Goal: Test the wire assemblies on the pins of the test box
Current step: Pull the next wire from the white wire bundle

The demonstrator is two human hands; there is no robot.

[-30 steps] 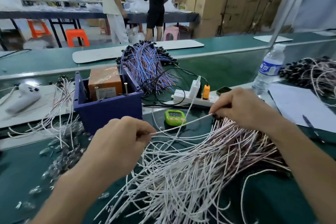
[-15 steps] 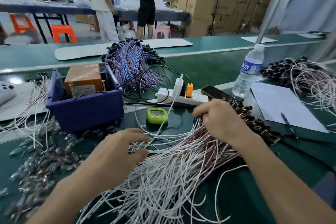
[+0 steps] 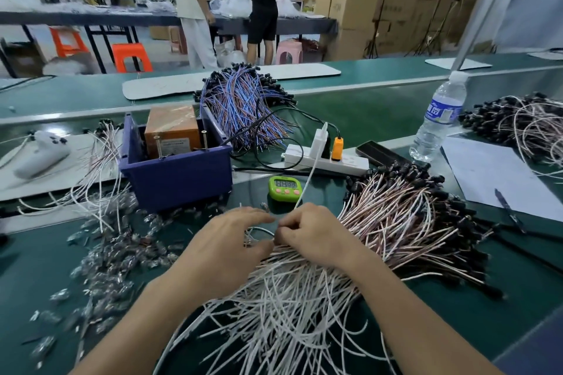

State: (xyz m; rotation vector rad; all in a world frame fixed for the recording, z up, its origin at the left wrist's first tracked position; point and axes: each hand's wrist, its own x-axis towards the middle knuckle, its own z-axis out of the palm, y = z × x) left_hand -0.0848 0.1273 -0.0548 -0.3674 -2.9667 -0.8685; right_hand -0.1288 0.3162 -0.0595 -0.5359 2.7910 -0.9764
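The person's hands are meeting over the near pile of white wire assemblies (image 3: 289,298) on the green table (image 3: 350,119). The right hand (image 3: 313,237) is pinching a looped white wire (image 3: 261,231) with curled fingers, and the left hand (image 3: 231,253) is holding the same loop between fingers and thumb. Just beyond them a green timer (image 3: 285,187) is lying flat. Farther left, the orange test box (image 3: 172,128) is sitting inside a blue bin (image 3: 176,176), with two upright pins (image 3: 157,146) standing at its near side. A white power strip (image 3: 326,163) is lying right of the bin, and a water bottle (image 3: 438,119) is standing at the far right.
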